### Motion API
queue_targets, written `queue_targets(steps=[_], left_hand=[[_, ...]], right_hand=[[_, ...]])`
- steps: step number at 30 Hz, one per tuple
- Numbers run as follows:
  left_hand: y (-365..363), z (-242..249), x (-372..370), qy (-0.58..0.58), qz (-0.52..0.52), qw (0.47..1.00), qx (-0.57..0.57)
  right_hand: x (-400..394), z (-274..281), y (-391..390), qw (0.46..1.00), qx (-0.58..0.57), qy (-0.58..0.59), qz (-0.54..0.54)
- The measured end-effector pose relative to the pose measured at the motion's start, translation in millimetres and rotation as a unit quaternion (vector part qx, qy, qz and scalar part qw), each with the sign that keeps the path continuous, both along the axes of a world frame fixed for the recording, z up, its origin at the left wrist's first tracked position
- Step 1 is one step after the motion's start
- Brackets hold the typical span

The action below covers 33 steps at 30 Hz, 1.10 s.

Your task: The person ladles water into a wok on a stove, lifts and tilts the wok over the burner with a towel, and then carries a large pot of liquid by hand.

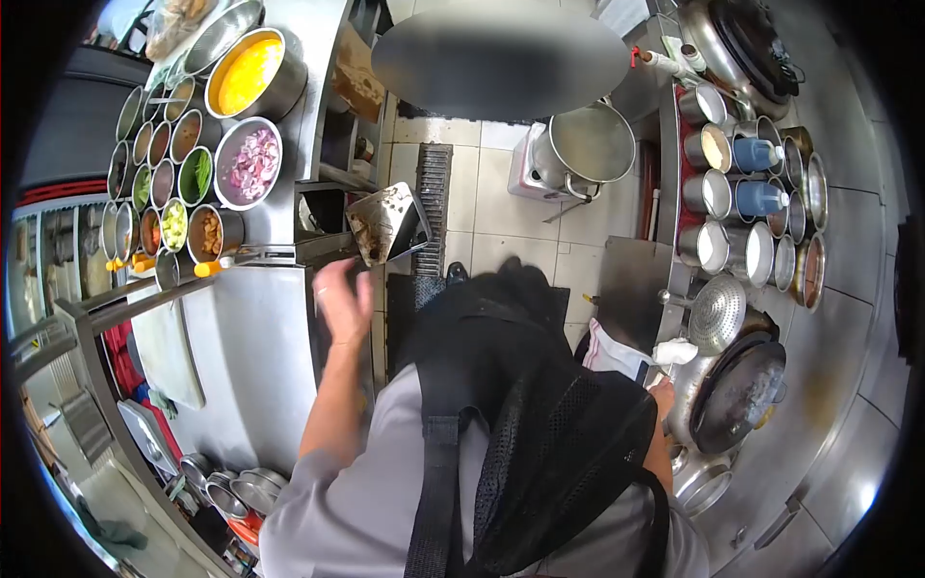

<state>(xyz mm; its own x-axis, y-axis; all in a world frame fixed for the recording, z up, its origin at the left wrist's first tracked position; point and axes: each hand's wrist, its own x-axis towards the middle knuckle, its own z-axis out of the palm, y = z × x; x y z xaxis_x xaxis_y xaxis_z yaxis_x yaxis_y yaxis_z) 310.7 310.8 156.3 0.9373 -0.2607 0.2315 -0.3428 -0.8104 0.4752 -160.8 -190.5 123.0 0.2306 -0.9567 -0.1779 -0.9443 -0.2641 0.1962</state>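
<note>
My left hand [344, 303] is raised in the air beside the left steel counter [255, 337]. Its thumb stands apart from the fingers and it holds nothing. Just beyond it is a dirty square metal pan [416, 226] with brown scraps inside. My right hand [662, 397] is low at the stove edge, its fingers closed, partly hidden by my body; what it grips I cannot make out. Close to it are a bunched white cloth [674, 352], a red-striped towel [612, 353], and a dark wok [737, 400]. A perforated ladle [718, 313] lies above the wok.
On the left counter stand a pot of yellow liquid [249, 75], a bowl of chopped onion [252, 164] and several ingredient tins. A large pot [591, 143] stands ahead on the floor side. Seasoning tins and blue bottles [756, 197] line the right. A floor grate [434, 207] runs ahead.
</note>
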Motion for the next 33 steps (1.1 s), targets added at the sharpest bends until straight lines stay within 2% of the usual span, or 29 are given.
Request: queue_targets(steps=[1,2,4,5,8,10,12,14,16,19,20,22,24,26,29,32,33], left_hand=[[-22.6,-7.4,4.3,0.042,-0.046,0.998,-0.026],[-43.1,-18.4,9.3,0.083,-0.092,0.991,-0.053],[-74.8,-43.9,23.7,0.134,-0.165,0.971,-0.111],[-90.1,-46.3,37.9,0.143,-0.187,0.965,-0.117],[-124.1,-43.7,93.7,0.180,-0.209,0.954,-0.121],[-140.8,-40.2,150.8,0.173,-0.215,0.955,-0.106],[-154.6,-38.2,210.8,0.158,-0.191,0.966,-0.070],[-154.4,-47.9,265.6,0.206,-0.178,0.960,-0.060],[-159.7,-37.3,302.5,0.223,-0.144,0.960,-0.093],[-163.4,-25.8,333.0,0.295,-0.039,0.952,-0.072],[-161.6,-30.4,339.1,0.315,-0.022,0.948,-0.035],[-161.3,-44.5,352.2,0.407,0.017,0.913,-0.016],[-162.4,-85.6,368.7,0.435,-0.002,0.899,-0.049],[-180.7,-101.9,402.5,0.426,-0.015,0.903,-0.056],[-227.3,-102.3,480.3,0.362,-0.052,0.931,-0.019],[-276.1,-73.9,575.7,0.389,-0.065,0.918,-0.048],[-285.0,-82.8,606.7,0.381,-0.090,0.919,-0.046]], right_hand=[[10.2,7.5,-1.6,1.000,0.003,0.008,-0.020],[2.4,3.6,-13.8,0.994,0.062,0.080,0.031],[-41.1,-28.8,-66.2,0.951,0.178,0.216,0.134],[-15.0,-15.1,-82.5,0.948,0.237,0.212,-0.007],[163.9,49.4,-80.1,0.876,0.424,0.229,-0.033],[281.3,62.6,-74.4,0.865,0.469,0.037,-0.174],[395.1,75.7,-77.7,0.852,0.519,-0.021,-0.067],[500.4,102.1,-79.8,0.834,0.547,0.059,0.040],[572.9,122.7,-95.1,0.840,0.532,0.054,0.088],[628.9,146.5,-127.5,0.838,0.527,0.057,0.131],[645.2,154.8,-135.3,0.835,0.530,0.039,0.142],[678.2,170.6,-145.8,0.828,0.537,0.005,0.160],[717.8,177.0,-160.1,0.825,0.551,-0.023,0.122],[764.4,185.1,-174.9,0.823,0.558,-0.072,0.083],[813.2,164.8,-197.3,0.826,0.549,-0.120,0.049],[859.9,125.9,-213.8,0.819,0.552,-0.155,0.035],[866.9,107.6,-216.7,0.814,0.555,-0.170,0.019]])
